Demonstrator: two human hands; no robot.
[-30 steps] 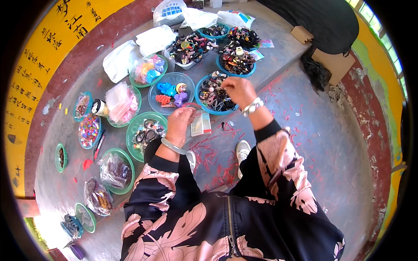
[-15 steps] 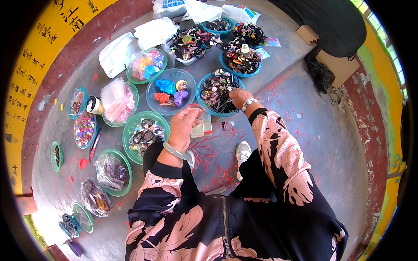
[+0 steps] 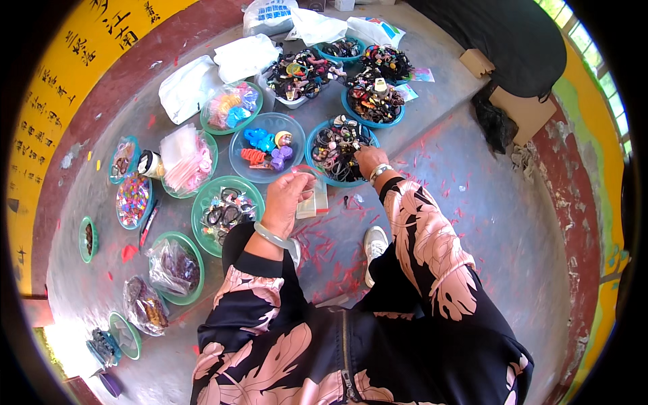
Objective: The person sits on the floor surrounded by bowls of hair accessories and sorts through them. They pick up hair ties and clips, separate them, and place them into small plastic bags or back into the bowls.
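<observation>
My left hand [image 3: 282,197], a jade-coloured bangle on its wrist, is closed in a pinch on a small clear plastic bag [image 3: 306,174] with a reddish edge. Below the fingers lie flat clear bags [image 3: 314,204] with a red strip. Into the right side of a blue basket [image 3: 310,166] reaches my right hand [image 3: 370,161], its fingers curled down among dark hair ties [image 3: 335,143] with small beads and charms. What the fingertips grip there is hidden. Beside the left forearm stands a green basket [image 3: 196,217] of black hair ties with charms.
A clear bowl [image 3: 237,164] holds blue, orange and purple hair clips. More baskets of hair ties [image 3: 304,71] stand farther off, near white plastic bags [image 3: 189,88]. Thin red scraps [image 3: 331,253] litter the floor around my shoes [image 3: 375,244]. A black plastic bag [image 3: 496,121] lies right.
My right hand has dipped slightly lower at the blue basket's right side. My left hand stays nearly in place, still pinching the clear bag. The view has shifted a little.
</observation>
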